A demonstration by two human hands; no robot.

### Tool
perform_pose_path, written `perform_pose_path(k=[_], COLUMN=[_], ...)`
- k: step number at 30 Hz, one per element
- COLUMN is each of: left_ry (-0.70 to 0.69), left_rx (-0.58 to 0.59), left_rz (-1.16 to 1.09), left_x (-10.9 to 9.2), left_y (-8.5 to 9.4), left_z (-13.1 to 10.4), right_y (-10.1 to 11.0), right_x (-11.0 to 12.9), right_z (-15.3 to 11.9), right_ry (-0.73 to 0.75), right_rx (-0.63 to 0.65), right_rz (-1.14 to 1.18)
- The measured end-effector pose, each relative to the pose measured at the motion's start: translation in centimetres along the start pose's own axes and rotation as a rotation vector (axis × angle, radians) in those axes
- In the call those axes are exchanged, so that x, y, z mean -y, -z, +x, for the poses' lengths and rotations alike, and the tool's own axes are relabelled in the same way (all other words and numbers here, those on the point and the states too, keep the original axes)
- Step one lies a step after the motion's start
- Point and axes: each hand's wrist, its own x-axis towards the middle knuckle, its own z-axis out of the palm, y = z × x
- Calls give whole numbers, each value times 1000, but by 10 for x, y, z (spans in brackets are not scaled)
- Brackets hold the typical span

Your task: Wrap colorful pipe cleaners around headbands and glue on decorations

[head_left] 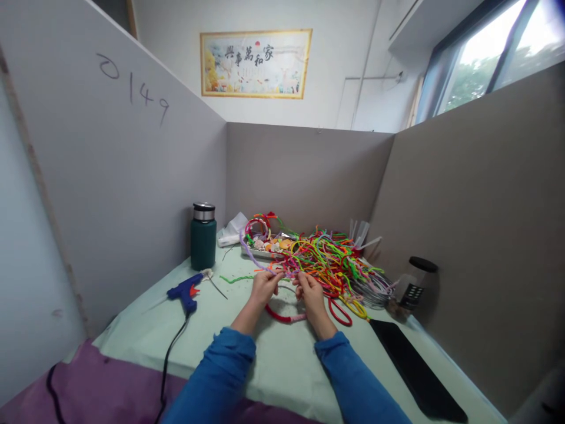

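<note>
My left hand [263, 288] and my right hand [311, 294] face each other above the table, fingers closed in a pinch. Between them runs a lilac pipe cleaner [249, 252], whose loose end curves up and away to the left. Just below the hands is a ring [277, 316], wrapped in red and pale pink along its near side, with a thin grey part showing at the far side. Both hands meet at the ring's far edge; my fingers hide exactly how the pipe cleaner lies against it.
A heap of coloured pipe cleaners [329, 259] lies behind the hands, beside a tray [265, 254] of small decorations. Red-handled scissors [339, 312] lie at right, near a black flat object [415, 368] and a jar [412, 288]. At left are a blue glue gun [184, 291] and a green bottle [203, 241].
</note>
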Motion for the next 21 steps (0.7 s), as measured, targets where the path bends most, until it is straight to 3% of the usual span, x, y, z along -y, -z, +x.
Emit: perform_pose_path(k=[4,9,13,17,21], left_ry=[-38,79,105,142,201], left_rx=[78,137,209,204,169], left_rz=[19,-127,-98,-151,-175], left_x=[-2,0,-2,-8,-8], left_y=[-2,-3,0,4,4], left_z=[-2,-3,-6,-10,-10], right_y=[0,-3,-5,1,4], right_x=[4,9,7,1,-2], right_z=[-1,-7,-9,-6,-4], right_ry=[45,88,108,152,326], right_rx=[-8,74,141,105,118], right_rz=[-35,-40,-100,-143,-263])
